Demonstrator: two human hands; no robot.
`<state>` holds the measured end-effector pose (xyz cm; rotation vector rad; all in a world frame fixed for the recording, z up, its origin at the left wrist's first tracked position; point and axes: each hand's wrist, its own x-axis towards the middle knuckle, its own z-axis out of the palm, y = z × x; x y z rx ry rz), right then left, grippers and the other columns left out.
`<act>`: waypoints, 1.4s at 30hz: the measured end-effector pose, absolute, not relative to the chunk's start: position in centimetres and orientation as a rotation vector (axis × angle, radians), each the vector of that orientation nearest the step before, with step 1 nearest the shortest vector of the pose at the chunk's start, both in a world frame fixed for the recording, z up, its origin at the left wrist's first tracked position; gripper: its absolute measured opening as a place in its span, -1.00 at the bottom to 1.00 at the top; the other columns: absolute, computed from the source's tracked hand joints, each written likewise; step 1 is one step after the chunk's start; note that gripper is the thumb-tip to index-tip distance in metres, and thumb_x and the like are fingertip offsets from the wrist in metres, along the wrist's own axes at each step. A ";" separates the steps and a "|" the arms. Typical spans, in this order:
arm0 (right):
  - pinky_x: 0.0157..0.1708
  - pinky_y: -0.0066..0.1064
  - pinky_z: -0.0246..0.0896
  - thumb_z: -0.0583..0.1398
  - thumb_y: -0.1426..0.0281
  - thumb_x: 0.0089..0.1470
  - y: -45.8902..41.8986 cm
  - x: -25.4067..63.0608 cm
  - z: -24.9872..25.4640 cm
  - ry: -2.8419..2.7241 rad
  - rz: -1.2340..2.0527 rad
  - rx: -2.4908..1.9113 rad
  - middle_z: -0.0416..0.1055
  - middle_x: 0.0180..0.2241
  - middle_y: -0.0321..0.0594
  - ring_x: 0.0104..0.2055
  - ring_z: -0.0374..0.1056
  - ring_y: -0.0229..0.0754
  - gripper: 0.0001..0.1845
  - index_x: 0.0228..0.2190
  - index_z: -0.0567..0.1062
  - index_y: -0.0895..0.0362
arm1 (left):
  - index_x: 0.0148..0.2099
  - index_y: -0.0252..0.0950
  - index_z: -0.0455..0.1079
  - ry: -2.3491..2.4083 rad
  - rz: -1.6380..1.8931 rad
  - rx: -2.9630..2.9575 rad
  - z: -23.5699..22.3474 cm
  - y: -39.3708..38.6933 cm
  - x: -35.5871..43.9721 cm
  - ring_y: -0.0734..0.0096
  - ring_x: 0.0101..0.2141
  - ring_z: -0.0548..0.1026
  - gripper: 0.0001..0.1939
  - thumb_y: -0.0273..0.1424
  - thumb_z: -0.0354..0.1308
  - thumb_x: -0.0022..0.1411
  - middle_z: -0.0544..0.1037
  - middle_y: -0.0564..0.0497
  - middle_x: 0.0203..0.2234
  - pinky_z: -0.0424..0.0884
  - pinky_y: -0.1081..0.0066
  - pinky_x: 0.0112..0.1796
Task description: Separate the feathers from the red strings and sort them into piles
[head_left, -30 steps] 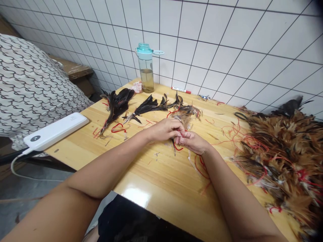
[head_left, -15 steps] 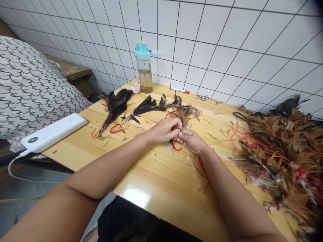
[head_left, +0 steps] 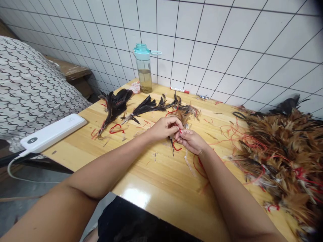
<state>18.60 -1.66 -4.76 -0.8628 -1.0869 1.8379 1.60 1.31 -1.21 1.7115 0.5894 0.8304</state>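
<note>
My left hand (head_left: 165,129) and my right hand (head_left: 193,141) meet over the middle of the table, both closed in a pinch. A bit of red string (head_left: 181,131) shows between the fingertips where they touch. Brown feathers (head_left: 183,118) stick out just behind my fingers; whether either hand grips them is hidden. Below the hands lie a dark thin feather (head_left: 173,148) and a loop of red cord (head_left: 177,147). Black feather bunches (head_left: 147,107) lie beyond my left hand, one (head_left: 114,107) farther left with a curved red cord (head_left: 116,128) beside it.
A big heap of brown feathers (head_left: 285,144) covers the table's right side, with tangled red string (head_left: 248,139) beside it. A water bottle (head_left: 144,75) and a red-capped marker (head_left: 179,90) are near the tiled wall. A white power bank (head_left: 54,131) with a cable overhangs the left edge.
My left fingers have lifted and opened out slightly around the pinch, and the right hand has turned a little. More of the red bit shows at the fingertips.
</note>
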 end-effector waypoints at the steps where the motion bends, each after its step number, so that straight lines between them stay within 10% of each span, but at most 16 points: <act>1: -0.40 -0.51 0.18 0.40 0.18 -0.16 -1.6 18.6 -4.7 -1.082 1.841 -0.858 0.43 -0.51 -0.25 -0.45 0.26 -0.37 -0.69 -0.56 0.57 0.19 | -0.25 -0.38 0.36 0.557 0.819 1.649 -1.4 1.5 1.5 0.52 -0.55 0.47 -0.87 -0.40 0.11 0.20 0.47 0.06 -0.60 0.40 0.49 -0.42; 15: -0.43 -0.47 0.15 0.37 0.10 -0.18 -1.8 18.4 -4.3 -1.098 1.779 -0.903 0.39 -0.49 -0.27 -0.47 0.22 -0.34 -0.62 -0.52 0.50 0.16 | -0.29 -0.38 0.33 0.621 0.833 1.507 -1.2 1.5 1.7 0.51 -0.53 0.48 -0.84 -0.42 0.21 0.10 0.50 0.04 -0.58 0.40 0.45 -0.40; 28: -0.29 -0.35 0.21 0.13 0.46 0.03 -1.1 18.5 -4.8 -1.772 0.378 -1.259 0.39 -0.43 -0.22 -0.34 0.31 -0.17 -0.85 -0.40 0.52 0.09 | -0.35 -0.36 0.40 0.813 0.750 1.955 -1.6 2.4 1.0 0.57 -0.45 0.41 -0.95 -0.50 0.13 0.06 0.51 0.06 -0.48 0.29 0.55 -0.39; 42: -0.27 -0.30 0.21 0.19 0.42 0.00 -0.9 18.3 -5.5 -1.767 0.519 -1.294 0.40 -0.43 -0.22 -0.35 0.30 -0.15 -0.90 -0.51 0.49 0.06 | -0.25 -0.32 0.36 0.828 0.923 2.414 -1.9 1.9 1.4 0.50 -0.38 0.37 -0.83 -0.59 0.02 0.12 0.47 0.04 -0.40 0.27 0.48 -0.29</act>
